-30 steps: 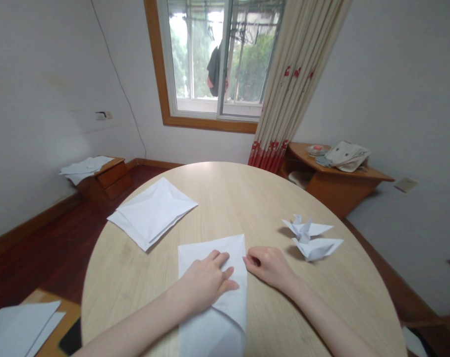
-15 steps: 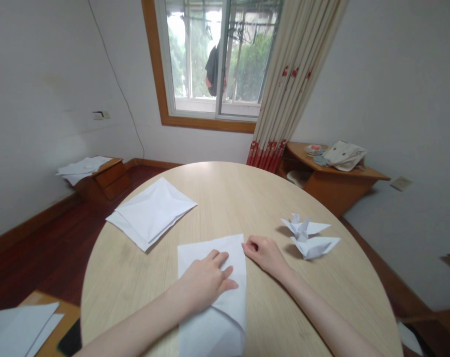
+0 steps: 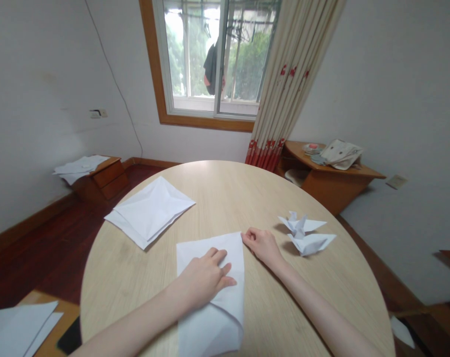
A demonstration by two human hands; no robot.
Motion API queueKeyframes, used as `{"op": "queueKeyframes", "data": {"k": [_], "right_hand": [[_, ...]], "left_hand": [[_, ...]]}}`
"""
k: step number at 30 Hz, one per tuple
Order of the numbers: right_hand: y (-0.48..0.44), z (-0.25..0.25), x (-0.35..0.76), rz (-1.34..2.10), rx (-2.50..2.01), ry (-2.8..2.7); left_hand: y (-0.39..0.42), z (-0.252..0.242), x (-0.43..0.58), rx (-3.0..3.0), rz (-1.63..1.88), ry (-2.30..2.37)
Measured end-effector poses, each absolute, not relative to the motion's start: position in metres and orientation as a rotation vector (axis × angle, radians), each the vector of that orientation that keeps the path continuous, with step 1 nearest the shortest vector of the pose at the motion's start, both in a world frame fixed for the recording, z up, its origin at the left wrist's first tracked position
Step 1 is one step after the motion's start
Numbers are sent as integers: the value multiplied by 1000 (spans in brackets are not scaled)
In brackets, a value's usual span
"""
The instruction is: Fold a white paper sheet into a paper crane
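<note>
White paper point(image 3: 206, 329) lies folded over on the desk point(image 3: 225, 193), pressed down by the spread left hand point(image 3: 206, 280). Its upper right corner is met by the curled right hand point(image 3: 261, 244); whether it is pinched cannot be told. Towards the bottom, the fold is left bowed, unflattened. Two paper birds point(image 3: 310, 244) appear finished.

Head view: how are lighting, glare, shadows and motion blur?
Head view: daylight washes out parts of the window; head view: table pale with glare at its far edge; head view: soft shadows beside the paper birds; head view: left hand and right hand without obvious motion blur.
</note>
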State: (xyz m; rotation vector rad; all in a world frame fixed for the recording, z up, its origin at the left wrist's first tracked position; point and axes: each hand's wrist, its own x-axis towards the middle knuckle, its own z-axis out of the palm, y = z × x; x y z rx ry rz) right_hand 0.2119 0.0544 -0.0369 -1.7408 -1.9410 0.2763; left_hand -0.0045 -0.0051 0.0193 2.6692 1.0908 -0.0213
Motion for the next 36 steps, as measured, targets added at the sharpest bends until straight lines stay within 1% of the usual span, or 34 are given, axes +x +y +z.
{"op": "queueKeyframes", "data": {"k": [8,13,18,23,28,36], "right_hand": [[57,-42,209,218,-1820,-1892],[53,-45,208,175,-1777,-1901],[47,-42,209,183,-1598,-1979],[39,-36,207,165,-1317,-2083],[32,-35,206,222,-1055,-2238],[28,-35,207,273,-1015,-2304]], "left_hand": [[-4,17,-4,2708,-25,1099],[-4,16,-4,2728,-5,1102],[-2,14,-7,2737,37,1080],[1,8,-8,2694,110,1077],[6,-2,-13,2655,197,1087],[11,0,-14,2680,199,1067]]}}
